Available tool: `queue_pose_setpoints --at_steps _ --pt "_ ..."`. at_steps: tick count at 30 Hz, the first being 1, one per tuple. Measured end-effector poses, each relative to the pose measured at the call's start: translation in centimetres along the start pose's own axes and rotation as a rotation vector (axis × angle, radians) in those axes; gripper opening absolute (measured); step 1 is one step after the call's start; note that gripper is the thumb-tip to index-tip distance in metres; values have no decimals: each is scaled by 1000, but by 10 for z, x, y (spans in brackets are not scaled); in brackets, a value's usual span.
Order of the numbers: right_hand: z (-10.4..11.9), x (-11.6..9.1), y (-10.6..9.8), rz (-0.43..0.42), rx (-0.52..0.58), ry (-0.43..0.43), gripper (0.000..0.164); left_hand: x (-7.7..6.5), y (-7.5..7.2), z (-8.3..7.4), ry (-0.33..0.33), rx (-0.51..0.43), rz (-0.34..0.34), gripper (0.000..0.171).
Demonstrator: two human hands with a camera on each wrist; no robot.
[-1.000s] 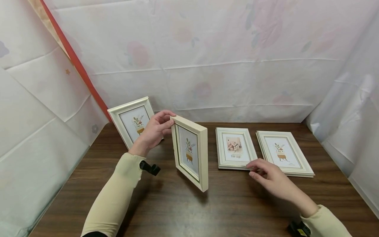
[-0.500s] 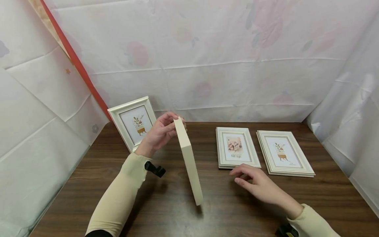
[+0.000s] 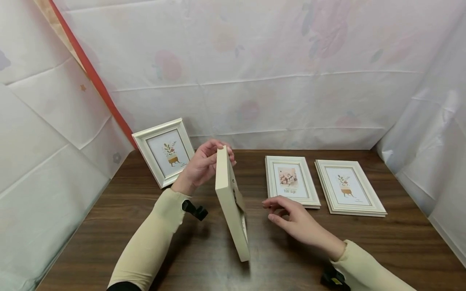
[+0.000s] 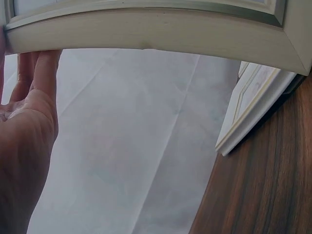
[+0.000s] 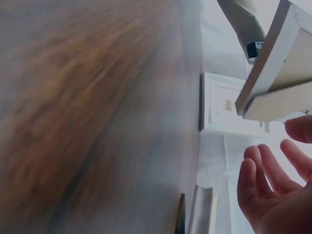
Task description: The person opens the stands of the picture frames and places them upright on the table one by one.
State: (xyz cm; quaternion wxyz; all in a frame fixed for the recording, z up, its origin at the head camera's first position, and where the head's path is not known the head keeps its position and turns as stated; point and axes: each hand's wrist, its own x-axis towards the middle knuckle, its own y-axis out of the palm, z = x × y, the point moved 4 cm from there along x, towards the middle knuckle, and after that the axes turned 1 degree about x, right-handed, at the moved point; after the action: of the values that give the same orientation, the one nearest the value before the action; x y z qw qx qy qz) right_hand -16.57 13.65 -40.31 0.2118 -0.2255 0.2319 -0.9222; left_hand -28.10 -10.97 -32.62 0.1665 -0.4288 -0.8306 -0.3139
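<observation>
My left hand (image 3: 200,165) grips a cream picture frame (image 3: 228,210) by its top, fingers and thumb on either side. The frame is tilted above the table, its edge towards the head view and part of its back turned to the right. In the left wrist view, the moulded front of the frame (image 4: 161,29) spans the top. My right hand (image 3: 295,222) hovers to the right with fingers loosely bent, holding nothing. The right wrist view shows that hand (image 5: 278,200) apart from a light stand flap (image 5: 280,101) on the frame's back.
Another white picture frame (image 3: 159,135) stands upright at the back left, with a plant print. To the right lie stacked frames (image 3: 271,190) with a "free style" print and further stacked frames (image 3: 364,173). The dark wooden table (image 3: 204,262) meets white cloth (image 3: 255,101) behind.
My left hand has turned the held frame from showing its front to showing its edge and part of its back. My right hand has moved left, away from the lying frames towards it.
</observation>
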Motion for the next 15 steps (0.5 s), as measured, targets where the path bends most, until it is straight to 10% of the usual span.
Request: queue_pose_setpoints --at_steps 15 --pt "2 27 24 -4 38 -104 48 3 5 3 -7 30 4 11"
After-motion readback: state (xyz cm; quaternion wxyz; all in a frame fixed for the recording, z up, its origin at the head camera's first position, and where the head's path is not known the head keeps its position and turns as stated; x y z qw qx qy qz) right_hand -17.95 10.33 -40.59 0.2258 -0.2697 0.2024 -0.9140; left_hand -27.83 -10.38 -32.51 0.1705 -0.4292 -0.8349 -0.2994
